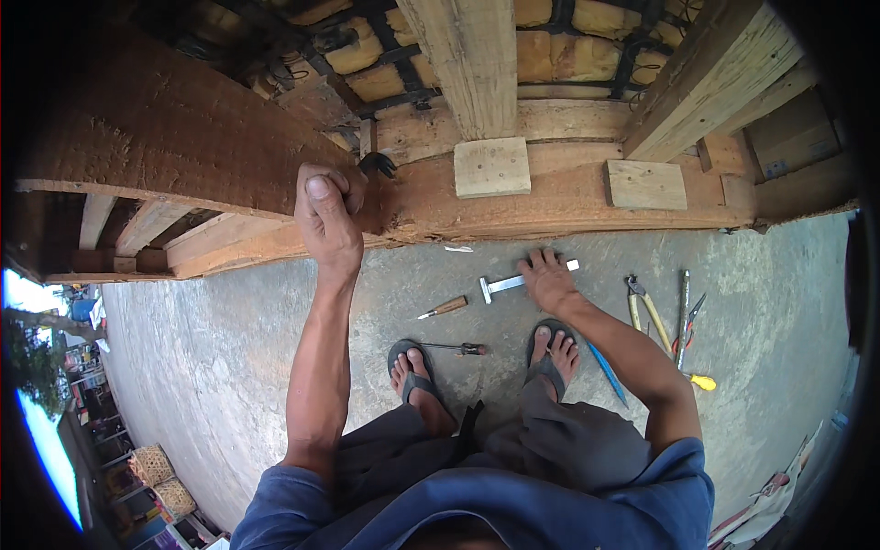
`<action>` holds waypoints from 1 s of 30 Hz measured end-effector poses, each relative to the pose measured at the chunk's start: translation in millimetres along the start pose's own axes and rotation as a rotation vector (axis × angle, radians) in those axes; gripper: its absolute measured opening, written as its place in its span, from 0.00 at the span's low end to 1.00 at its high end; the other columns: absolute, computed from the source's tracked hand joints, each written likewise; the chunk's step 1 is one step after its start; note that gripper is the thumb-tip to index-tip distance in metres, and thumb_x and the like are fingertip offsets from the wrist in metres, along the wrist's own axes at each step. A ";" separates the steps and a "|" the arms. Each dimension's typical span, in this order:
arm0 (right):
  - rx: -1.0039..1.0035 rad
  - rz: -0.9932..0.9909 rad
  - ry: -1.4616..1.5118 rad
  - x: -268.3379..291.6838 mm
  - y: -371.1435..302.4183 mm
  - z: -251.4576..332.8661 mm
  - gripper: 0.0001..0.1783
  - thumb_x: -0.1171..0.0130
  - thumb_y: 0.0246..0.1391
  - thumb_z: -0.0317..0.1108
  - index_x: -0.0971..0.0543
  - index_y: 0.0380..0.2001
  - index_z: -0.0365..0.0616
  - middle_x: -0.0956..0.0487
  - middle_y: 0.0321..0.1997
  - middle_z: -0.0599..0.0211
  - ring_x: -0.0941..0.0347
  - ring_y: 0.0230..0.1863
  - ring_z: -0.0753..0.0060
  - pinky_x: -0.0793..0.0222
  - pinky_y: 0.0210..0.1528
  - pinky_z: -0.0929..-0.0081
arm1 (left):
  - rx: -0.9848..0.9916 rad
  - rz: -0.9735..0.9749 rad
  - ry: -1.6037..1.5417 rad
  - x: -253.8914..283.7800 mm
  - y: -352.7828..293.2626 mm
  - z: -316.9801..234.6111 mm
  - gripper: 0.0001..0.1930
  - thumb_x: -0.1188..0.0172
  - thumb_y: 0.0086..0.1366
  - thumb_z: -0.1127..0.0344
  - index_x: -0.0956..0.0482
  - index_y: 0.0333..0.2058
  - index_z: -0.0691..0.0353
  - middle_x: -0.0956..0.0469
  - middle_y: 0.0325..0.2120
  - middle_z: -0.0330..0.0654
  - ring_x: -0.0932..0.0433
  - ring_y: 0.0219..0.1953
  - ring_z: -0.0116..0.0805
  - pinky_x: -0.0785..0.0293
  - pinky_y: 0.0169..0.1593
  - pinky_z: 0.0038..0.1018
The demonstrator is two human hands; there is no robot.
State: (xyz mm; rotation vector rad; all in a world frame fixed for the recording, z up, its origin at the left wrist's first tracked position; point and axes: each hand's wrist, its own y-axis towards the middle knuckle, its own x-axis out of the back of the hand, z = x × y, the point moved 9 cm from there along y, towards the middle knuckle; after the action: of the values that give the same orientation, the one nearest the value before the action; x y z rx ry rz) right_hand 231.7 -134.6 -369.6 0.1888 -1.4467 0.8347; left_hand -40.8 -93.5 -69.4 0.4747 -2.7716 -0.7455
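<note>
My left hand (pixel 332 206) is closed in a fist with the thumb on top, up against the corner of a wooden frame (pixel 412 197). A black strap end (pixel 377 164) pokes out just beyond it; whatever the fist grips is hidden. Down on the concrete, my right hand (pixel 550 282) curls its fingers over the handle of a silver metal hammer (pixel 500 285), whose narrow head points left. Left of the hammer lies an awl-like tool with a wooden handle (pixel 447 306). A screwdriver (pixel 469 348) rests between my feet.
Right of my right arm lie yellow-handled pincers (pixel 649 307), a long metal rod-like tool (pixel 684 298), red-handled cutters (pixel 694 314) and a yellow handle (pixel 703 382). A blue pointed strip (pixel 607 374) sits beside my foot. Black webbing (pixel 399 55) crosses the frame's inside. Woven baskets (pixel 156 469) stand far left.
</note>
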 end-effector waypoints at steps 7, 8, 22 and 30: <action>0.043 0.304 0.288 52.5 -19.3 -3.1 0.18 0.48 0.65 0.40 0.28 0.51 0.40 0.16 0.38 0.40 0.18 0.44 0.36 0.28 0.53 0.47 | -0.138 -0.045 0.064 -36.6 -38.1 -5.8 0.17 0.52 0.80 0.57 0.32 0.34 0.64 0.34 0.22 0.39 0.37 0.24 0.29 0.39 0.30 0.26; 0.041 0.288 0.338 71.1 -20.0 -2.9 0.19 0.47 0.64 0.39 0.29 0.53 0.38 0.16 0.38 0.40 0.19 0.44 0.36 0.28 0.54 0.46 | -0.177 0.012 0.126 -48.8 -48.0 -4.0 0.16 0.50 0.78 0.59 0.30 0.33 0.64 0.33 0.22 0.41 0.36 0.25 0.34 0.37 0.32 0.28; 0.145 -0.201 0.286 318.5 113.8 70.7 0.25 0.48 0.59 0.25 0.27 0.61 0.37 0.18 0.41 0.36 0.20 0.46 0.34 0.25 0.49 0.46 | -0.244 0.005 0.266 -64.9 -43.3 -19.6 0.13 0.47 0.75 0.64 0.28 0.31 0.64 0.31 0.23 0.44 0.32 0.27 0.43 0.32 0.35 0.33; 0.203 -0.104 0.140 315.0 154.4 110.8 0.21 0.47 0.62 0.33 0.21 0.57 0.41 0.19 0.48 0.36 0.21 0.52 0.37 0.26 0.56 0.49 | -0.231 -0.069 0.207 -49.7 -41.9 -19.8 0.12 0.44 0.73 0.64 0.27 0.31 0.64 0.29 0.23 0.44 0.29 0.26 0.48 0.32 0.40 0.38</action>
State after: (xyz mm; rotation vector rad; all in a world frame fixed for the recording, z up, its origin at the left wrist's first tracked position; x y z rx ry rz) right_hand 20.8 32.1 -118.4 0.3491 -1.2106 0.8913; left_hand 21.4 -118.4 -81.3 0.5682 -2.4522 -0.9593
